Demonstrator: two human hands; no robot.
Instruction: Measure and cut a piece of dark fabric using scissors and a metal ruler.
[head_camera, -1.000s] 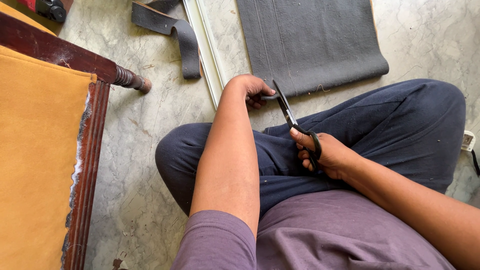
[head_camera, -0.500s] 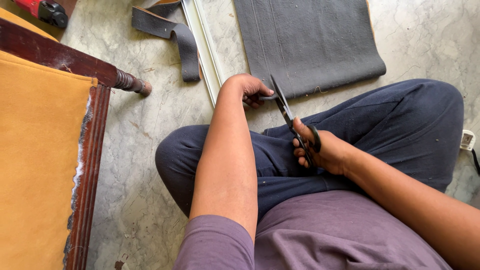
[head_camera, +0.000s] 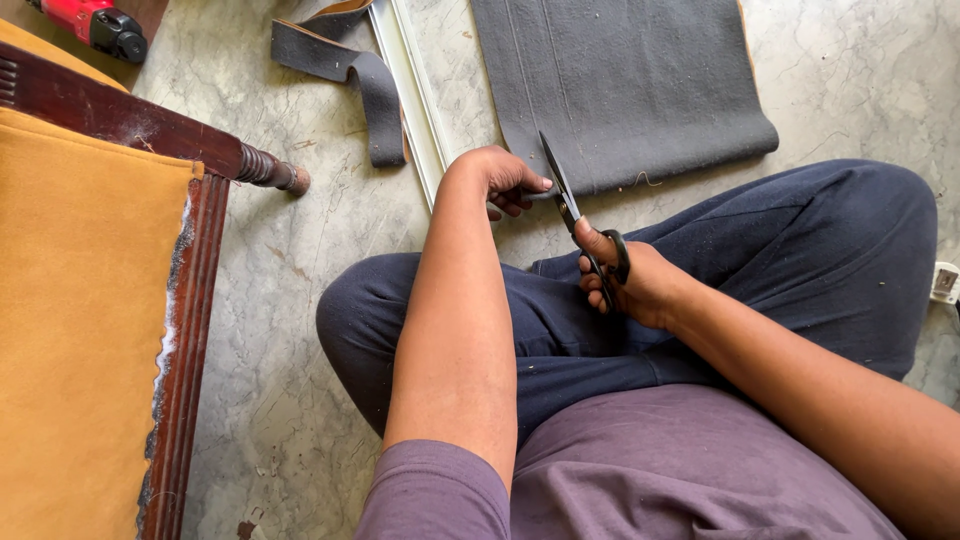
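Head view, and the black scissors (head_camera: 575, 215) sit right at the centre of things, above the person's lap, blades angled up and away toward the dark grey sheet (head_camera: 610, 85) on the floor; the right hand (head_camera: 630, 280) has its fingers curled tight through the black handle loops, thumb on top, a firm closed grip on the tool; the blades look drawn together, tip resting at the near edge of the sheet (whether they bite into it, I cannot tell). The left hand (head_camera: 500, 178) comes in just beside the blades, fingers bent and pinched in toward the edge of that sheet, thumb tip touching or nearly touching the blade; what exactly it nips is hidden by the knuckles.

Beneath both hands, crossed legs in dark blue trousers (head_camera: 800, 250), and nearer the camera a purple shirt (head_camera: 650, 470); the sheet lies flat on the pale marbled floor (head_camera: 300, 280), its rounded corner near the right knee.

Left of the sheet, a white rail (head_camera: 410, 90) runs along the floor, touching a curled strip of grey material (head_camera: 355, 75); farther left, a chair with a dark turned-wood frame (head_camera: 150, 125) and a mustard cushion (head_camera: 80, 320), frayed white along its edge; top left corner, a red power tool (head_camera: 95, 25), partly cut off; far right edge, a small white plug (head_camera: 945, 282).
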